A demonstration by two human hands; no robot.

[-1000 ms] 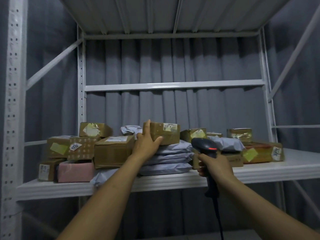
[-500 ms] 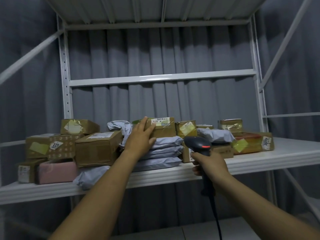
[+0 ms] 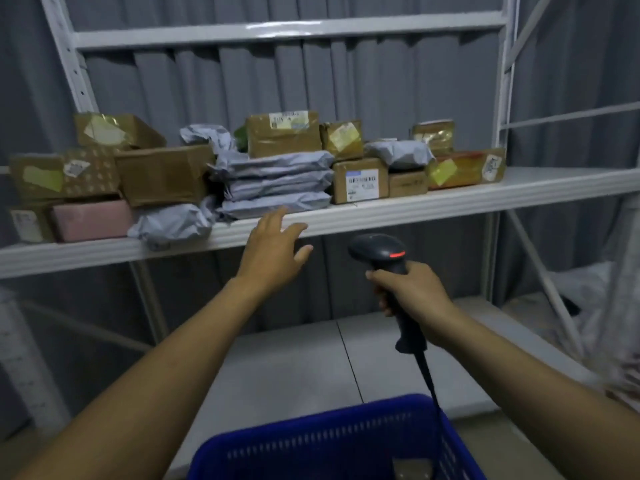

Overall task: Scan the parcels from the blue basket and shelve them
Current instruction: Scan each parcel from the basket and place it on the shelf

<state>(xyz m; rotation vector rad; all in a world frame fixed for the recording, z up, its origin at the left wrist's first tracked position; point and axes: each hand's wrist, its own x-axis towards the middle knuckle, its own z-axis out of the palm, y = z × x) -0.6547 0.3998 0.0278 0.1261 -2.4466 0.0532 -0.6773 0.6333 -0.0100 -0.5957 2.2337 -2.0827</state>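
A brown cardboard parcel (image 3: pixel 283 134) with a white label lies on top of a stack of grey mailer bags (image 3: pixel 275 183) on the white shelf (image 3: pixel 450 202). My left hand (image 3: pixel 273 254) hangs empty in front of the shelf edge, below that stack, fingers spread. My right hand (image 3: pixel 412 294) grips a black barcode scanner (image 3: pixel 379 252) with a red light, its cable running down. The blue basket (image 3: pixel 332 445) shows at the bottom; a small brown parcel (image 3: pixel 414 470) lies inside at its right.
Several brown boxes, a pink parcel (image 3: pixel 91 220) and more grey bags fill the shelf from left to right. White uprights (image 3: pixel 500 109) frame the rack. A lower white shelf (image 3: pixel 294 368) lies behind the basket. Grey curtains hang behind.
My left hand let go of the brown parcel, now on the grey bags, and dropped below the shelf edge. The view tilted down, bringing the blue basket into sight.
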